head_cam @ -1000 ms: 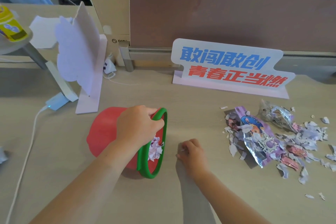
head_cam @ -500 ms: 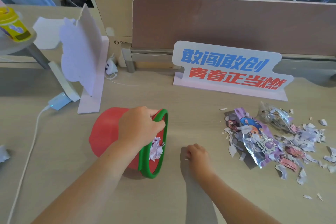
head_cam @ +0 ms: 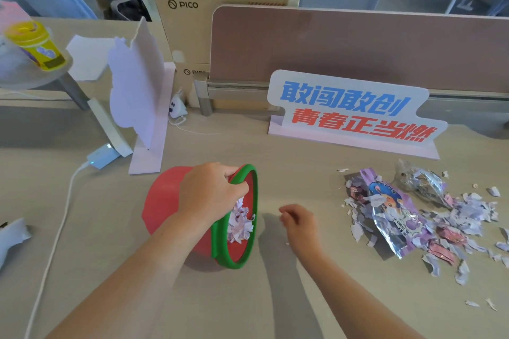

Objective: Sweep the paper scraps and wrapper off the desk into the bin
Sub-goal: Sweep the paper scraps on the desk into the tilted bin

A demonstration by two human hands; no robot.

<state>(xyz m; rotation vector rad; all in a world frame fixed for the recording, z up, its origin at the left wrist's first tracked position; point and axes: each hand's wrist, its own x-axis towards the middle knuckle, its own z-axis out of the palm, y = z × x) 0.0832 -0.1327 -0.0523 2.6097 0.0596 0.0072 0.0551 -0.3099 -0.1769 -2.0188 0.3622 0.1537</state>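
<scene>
A red bin (head_cam: 162, 201) with a green rim (head_cam: 255, 195) lies tipped on its side on the desk, mouth facing right. My left hand (head_cam: 209, 190) grips the rim at the top. Torn paper scraps (head_cam: 242, 224) sit inside the mouth. My right hand (head_cam: 300, 224) hovers just right of the mouth, fingers loosely curled and apart, with nothing visible in them. One tiny scrap (head_cam: 287, 243) lies under it. Further right a purple cartoon wrapper (head_cam: 391, 212) lies among a pile of paper scraps (head_cam: 468, 212), with a crumpled silver wrapper (head_cam: 421, 184) behind it.
A slogan sign (head_cam: 352, 110) stands behind the pile, in front of a brown divider (head_cam: 358, 47). A white board on a stand (head_cam: 137, 91) is behind the bin. A charger (head_cam: 102, 158) and its white cable (head_cam: 55, 228) run down the left. A yellow cup (head_cam: 35, 44) sits far left.
My right hand has drifted a little to the right, away from the bin's mouth, and its fingers have loosened. My left hand still holds the tipped bin in place.
</scene>
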